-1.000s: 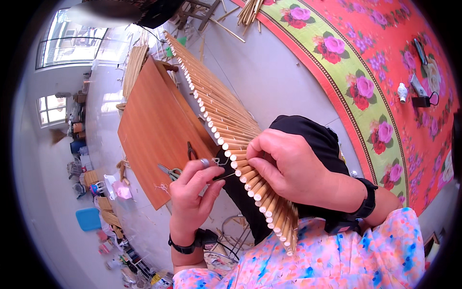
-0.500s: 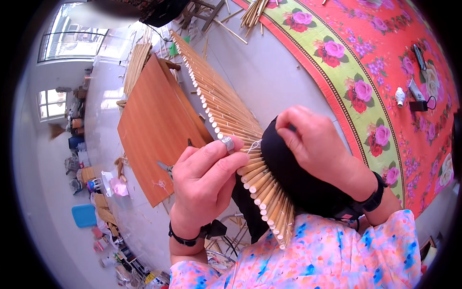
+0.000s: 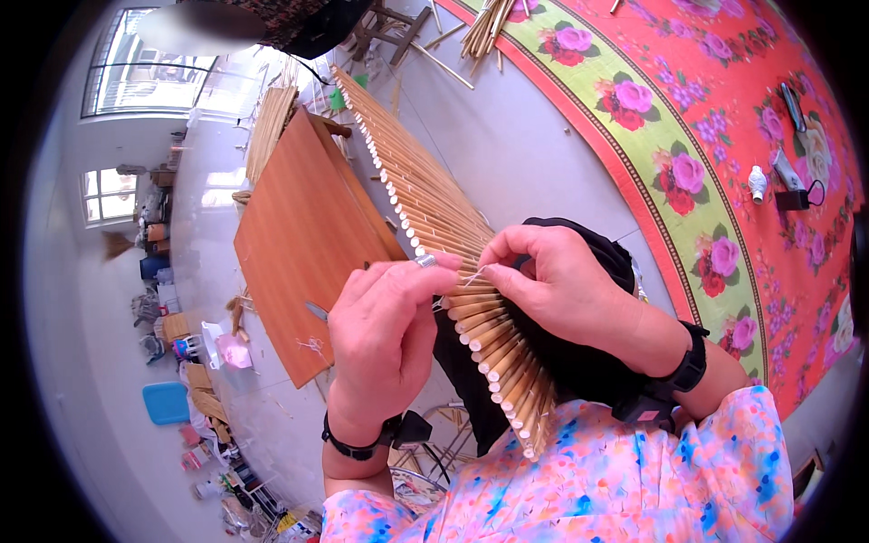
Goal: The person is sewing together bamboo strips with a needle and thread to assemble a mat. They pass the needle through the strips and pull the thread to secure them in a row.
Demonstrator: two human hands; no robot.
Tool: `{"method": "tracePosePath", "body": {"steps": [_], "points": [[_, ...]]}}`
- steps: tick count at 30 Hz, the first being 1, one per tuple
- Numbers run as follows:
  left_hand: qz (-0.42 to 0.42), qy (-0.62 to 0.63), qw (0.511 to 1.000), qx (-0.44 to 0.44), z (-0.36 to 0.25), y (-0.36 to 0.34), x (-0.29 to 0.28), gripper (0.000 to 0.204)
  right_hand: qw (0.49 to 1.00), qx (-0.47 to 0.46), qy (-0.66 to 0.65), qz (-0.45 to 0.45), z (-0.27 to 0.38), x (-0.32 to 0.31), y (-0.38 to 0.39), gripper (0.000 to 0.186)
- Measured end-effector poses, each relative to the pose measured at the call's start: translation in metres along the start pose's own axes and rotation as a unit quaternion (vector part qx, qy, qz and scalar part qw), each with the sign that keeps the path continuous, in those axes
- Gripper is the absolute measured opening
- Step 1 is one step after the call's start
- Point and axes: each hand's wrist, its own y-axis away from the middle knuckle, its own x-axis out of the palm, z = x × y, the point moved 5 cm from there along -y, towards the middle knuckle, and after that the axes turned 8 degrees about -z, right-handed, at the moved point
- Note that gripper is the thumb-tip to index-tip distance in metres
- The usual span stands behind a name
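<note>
A long mat of thin, pale brown sticks, tied side by side with white string, runs from my lap to the far left. Its cut round ends line the left edge. Closed at that edge, my left hand, with a silver ring, grips the mat; its fingertips partly cover the sticks. Between the thumb and forefinger of my right hand is pinched a white string, just above the sticks. Black cloth lies under the mat and my right hand.
A brown wooden table stands left of the mat, with pliers and a string scrap on it. Bundled sticks lie beyond. A red floral cloth spreads on the right, bearing a white string spool and small devices.
My right hand has come down and left from above the black cloth, and now pinches the string at the mat. My left hand stays at the stick ends, its fingers slightly shifted.
</note>
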Motion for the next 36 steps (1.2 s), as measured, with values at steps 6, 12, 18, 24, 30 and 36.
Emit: {"method": "tracePosePath", "body": {"steps": [6,12,18,24,30,36], "points": [[0.030,-0.113,0.992,0.050,-0.019,-0.027,0.007,0.016,0.991,-0.108,0.051,-0.067,0.019,-0.008,0.005,0.012],[0.114,-0.204,0.971,0.043,-0.027,-0.044,0.021,0.014,0.992,-0.101,0.024,-0.076,0.016,-0.010,0.004,0.010],[0.189,-0.253,0.947,0.058,-0.019,-0.044,0.028,0.011,0.979,-0.160,0.051,-0.114,0.016,-0.009,0.005,0.007],[0.197,-0.249,0.948,0.035,-0.013,-0.038,0.020,0.008,0.929,-0.196,0.149,-0.277,0.009,-0.058,-0.008,0.006],[0.152,-0.148,0.977,-0.019,-0.008,-0.048,0.019,0.003,0.956,-0.210,0.113,-0.172,0.015,-0.034,0.006,0.009],[0.126,-0.106,0.986,-0.012,-0.012,-0.049,0.016,0.006,0.998,0.054,0.012,-0.008,-0.001,-0.001,0.012,0.022]]}}
